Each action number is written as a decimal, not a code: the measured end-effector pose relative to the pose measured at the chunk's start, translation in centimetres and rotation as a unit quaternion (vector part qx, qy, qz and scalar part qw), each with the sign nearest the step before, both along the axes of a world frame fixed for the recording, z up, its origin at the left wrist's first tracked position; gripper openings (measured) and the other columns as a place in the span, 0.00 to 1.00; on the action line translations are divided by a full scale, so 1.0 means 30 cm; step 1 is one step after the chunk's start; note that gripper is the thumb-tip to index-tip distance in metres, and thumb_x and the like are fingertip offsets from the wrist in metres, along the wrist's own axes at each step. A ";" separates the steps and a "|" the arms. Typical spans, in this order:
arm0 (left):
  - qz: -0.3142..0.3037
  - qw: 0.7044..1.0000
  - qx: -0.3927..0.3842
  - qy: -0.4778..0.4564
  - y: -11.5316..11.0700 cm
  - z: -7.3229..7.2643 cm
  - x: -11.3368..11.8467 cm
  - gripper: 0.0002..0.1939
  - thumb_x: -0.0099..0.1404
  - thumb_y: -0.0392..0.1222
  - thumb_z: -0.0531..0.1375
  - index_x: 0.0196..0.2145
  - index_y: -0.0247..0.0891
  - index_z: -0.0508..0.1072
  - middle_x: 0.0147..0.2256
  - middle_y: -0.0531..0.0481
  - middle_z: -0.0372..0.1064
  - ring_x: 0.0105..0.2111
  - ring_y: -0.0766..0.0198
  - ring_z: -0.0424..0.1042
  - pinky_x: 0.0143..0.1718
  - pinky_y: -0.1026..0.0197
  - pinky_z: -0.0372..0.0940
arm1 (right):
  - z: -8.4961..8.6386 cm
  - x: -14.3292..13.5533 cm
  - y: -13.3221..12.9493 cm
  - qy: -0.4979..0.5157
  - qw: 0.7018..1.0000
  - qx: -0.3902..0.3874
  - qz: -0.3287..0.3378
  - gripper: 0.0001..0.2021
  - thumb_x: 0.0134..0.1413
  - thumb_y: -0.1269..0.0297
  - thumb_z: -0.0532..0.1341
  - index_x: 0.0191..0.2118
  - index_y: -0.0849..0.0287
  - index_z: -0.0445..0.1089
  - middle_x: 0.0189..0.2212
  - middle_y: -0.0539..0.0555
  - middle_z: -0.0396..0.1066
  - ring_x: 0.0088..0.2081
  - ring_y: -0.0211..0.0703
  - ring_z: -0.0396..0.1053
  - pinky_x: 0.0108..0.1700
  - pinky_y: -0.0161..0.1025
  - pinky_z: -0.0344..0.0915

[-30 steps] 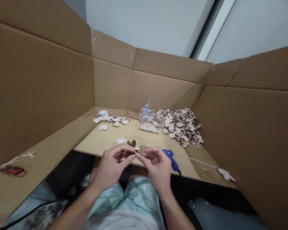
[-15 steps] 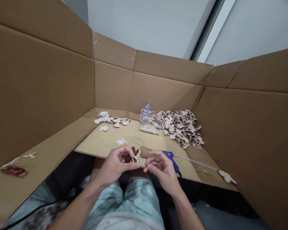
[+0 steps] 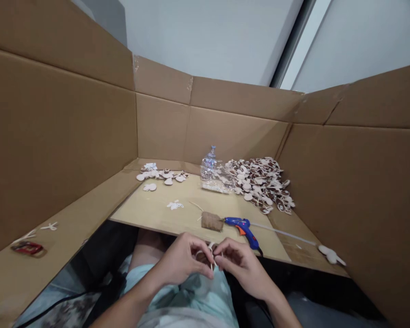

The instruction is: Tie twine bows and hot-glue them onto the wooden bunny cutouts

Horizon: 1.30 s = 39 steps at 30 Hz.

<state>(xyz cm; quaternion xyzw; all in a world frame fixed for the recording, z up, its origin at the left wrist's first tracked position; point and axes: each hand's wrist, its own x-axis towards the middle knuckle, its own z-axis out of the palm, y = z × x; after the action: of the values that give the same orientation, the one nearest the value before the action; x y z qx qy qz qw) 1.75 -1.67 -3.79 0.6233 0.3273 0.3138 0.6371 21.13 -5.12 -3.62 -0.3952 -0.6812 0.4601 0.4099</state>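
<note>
Cream cord (image 3: 212,267) pinched between both hands, over the lap and just off the near edge of the wooden surface (image 3: 146,210); narrow grip on it by left hand (image 3: 181,258) and right hand (image 3: 242,268) alike. Blue markings on the clear bottle (image 3: 209,160), too small to read; in front, partly covering it, a transparent bag (image 3: 214,186). To the right, a heap of brown-and-white cutouts (image 3: 258,183). Between hands and bag, in the way, a jute twine spool (image 3: 212,221) just beside the nozzle of a blue glue gun (image 3: 244,228), orange-triggered, trailing a long translucent glue stick (image 3: 283,230). Beyond the left hand, small white pieces (image 3: 175,205); far left, on cardboard (image 3: 71,223), a red tool (image 3: 26,248), kind unclear.
</note>
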 end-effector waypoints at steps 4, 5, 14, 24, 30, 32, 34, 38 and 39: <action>-0.044 0.999 -0.013 -0.001 0.031 0.009 -0.032 0.27 0.32 0.38 0.76 0.35 0.36 0.81 0.35 0.45 0.79 0.35 0.56 0.75 0.37 0.59 0.66 | -0.015 0.043 0.020 -0.018 0.999 -0.050 0.014 0.11 0.55 0.56 0.64 0.33 0.60 0.71 0.28 0.51 0.73 0.29 0.37 0.69 0.33 0.33 0.65; -0.019 1.000 0.013 0.016 0.053 0.014 -0.053 0.24 0.36 0.41 0.75 0.35 0.37 0.80 0.39 0.44 0.79 0.40 0.54 0.75 0.41 0.57 0.67 | -0.014 0.063 0.027 -0.043 0.997 -0.059 0.023 0.12 0.54 0.55 0.64 0.32 0.60 0.72 0.27 0.51 0.73 0.28 0.38 0.69 0.32 0.34 0.65; 0.353 0.841 0.248 0.326 0.476 0.024 -0.331 0.15 0.65 0.47 0.55 0.40 0.34 0.77 0.49 0.40 0.74 0.53 0.48 0.68 0.55 0.51 0.61 | 0.036 0.315 0.038 -0.203 0.923 0.119 -0.304 0.38 0.57 0.50 0.58 0.68 0.53 0.44 0.66 0.60 0.52 0.64 0.53 0.55 0.55 0.47 0.64; 0.337 0.772 0.223 0.491 0.666 0.028 -0.403 0.17 0.67 0.43 0.58 0.51 0.35 0.68 0.50 0.43 0.68 0.46 0.55 0.71 0.45 0.47 0.68 | -0.136 0.267 0.182 -0.417 0.839 0.077 -0.342 0.10 0.52 0.68 0.60 0.39 0.67 0.74 0.35 0.65 0.76 0.38 0.56 0.74 0.41 0.44 0.67; 0.367 0.810 0.213 0.404 0.634 0.038 -0.404 0.14 0.67 0.43 0.59 0.48 0.35 0.70 0.47 0.44 0.69 0.44 0.56 0.71 0.44 0.48 0.68 | -0.181 0.258 0.211 -0.412 0.817 0.123 -0.385 0.13 0.55 0.74 0.52 0.42 0.69 0.72 0.38 0.69 0.72 0.40 0.58 0.71 0.46 0.49 0.66; 0.387 0.832 0.206 0.341 0.615 0.042 -0.390 0.12 0.65 0.41 0.60 0.45 0.34 0.71 0.43 0.45 0.71 0.42 0.57 0.72 0.43 0.50 0.68 | -0.169 0.259 0.209 -0.400 0.815 0.141 -0.395 0.15 0.57 0.73 0.50 0.45 0.69 0.70 0.39 0.70 0.71 0.41 0.57 0.71 0.47 0.51 0.66; 0.411 0.853 0.192 0.260 0.586 0.048 -0.359 0.12 0.62 0.39 0.60 0.44 0.35 0.70 0.38 0.46 0.73 0.37 0.58 0.73 0.39 0.54 0.68 | -0.149 0.257 0.201 -0.387 0.817 0.158 -0.398 0.15 0.58 0.71 0.49 0.47 0.69 0.67 0.42 0.70 0.70 0.44 0.56 0.71 0.48 0.50 0.67; 0.404 0.901 0.142 0.073 0.480 0.063 -0.260 0.21 0.57 0.39 0.57 0.50 0.38 0.67 0.35 0.47 0.74 0.34 0.59 0.75 0.31 0.62 0.66 | -0.105 0.239 0.167 -0.365 0.829 0.172 -0.388 0.18 0.60 0.66 0.48 0.52 0.67 0.62 0.42 0.67 0.72 0.43 0.54 0.73 0.44 0.47 0.70; 0.388 0.912 0.126 0.030 0.444 0.067 -0.233 0.22 0.57 0.40 0.56 0.50 0.39 0.68 0.37 0.47 0.74 0.35 0.60 0.75 0.31 0.63 0.66 | -0.096 0.232 0.156 -0.354 0.834 0.178 -0.385 0.18 0.60 0.65 0.48 0.53 0.66 0.61 0.43 0.67 0.73 0.42 0.54 0.74 0.43 0.47 0.71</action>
<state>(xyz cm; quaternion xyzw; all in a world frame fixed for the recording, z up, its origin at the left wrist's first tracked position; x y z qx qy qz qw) -5.25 11.64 -1.80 0.5314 0.5199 0.5564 0.3711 28.08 -0.44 -6.50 -0.6817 -0.6428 -0.0354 0.3476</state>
